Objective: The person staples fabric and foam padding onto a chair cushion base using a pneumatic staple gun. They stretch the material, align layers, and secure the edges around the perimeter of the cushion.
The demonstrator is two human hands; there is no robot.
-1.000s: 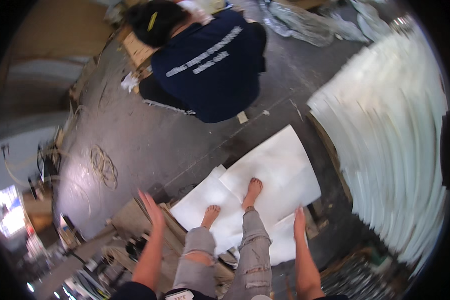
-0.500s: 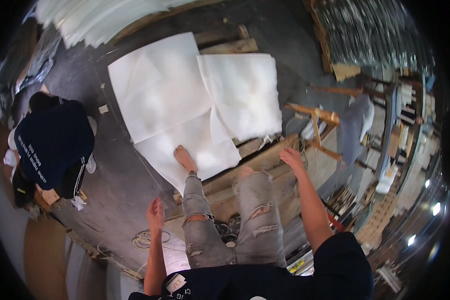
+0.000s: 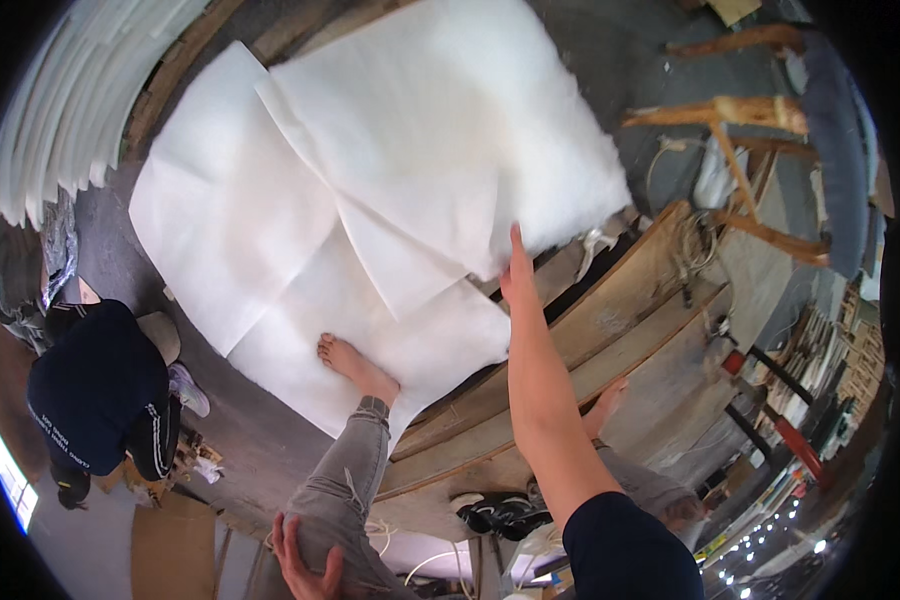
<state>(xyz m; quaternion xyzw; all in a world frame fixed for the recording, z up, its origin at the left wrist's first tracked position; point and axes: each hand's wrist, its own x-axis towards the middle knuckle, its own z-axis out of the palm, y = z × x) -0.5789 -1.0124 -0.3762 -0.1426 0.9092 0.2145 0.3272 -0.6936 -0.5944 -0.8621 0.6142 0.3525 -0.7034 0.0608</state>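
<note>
A stack of soft white padding sheets (image 3: 400,130) lies ahead, the top one folded over with its loose flap toward me. My right hand (image 3: 517,270) reaches out to the near right edge of this folded sheet. A finger is stretched straight along the edge; the other fingers are partly hidden, and no firm grip shows. My left hand (image 3: 305,562) rests on my bent left knee with its fingers spread and nothing held. My bare left foot (image 3: 355,367) stands on the lower sheet (image 3: 430,350).
Wooden boards (image 3: 570,340) run along the right of the sheets, under my right arm. A wooden chair (image 3: 760,120) with grey cloth stands at far right. At left a person in dark clothes (image 3: 100,385) crouches. A pile of white sheets (image 3: 80,100) rises at upper left.
My right hand has moved forward and left to the folded sheet's edge. My left hand has come down onto the knee. The view has shifted closer to the sheets.
</note>
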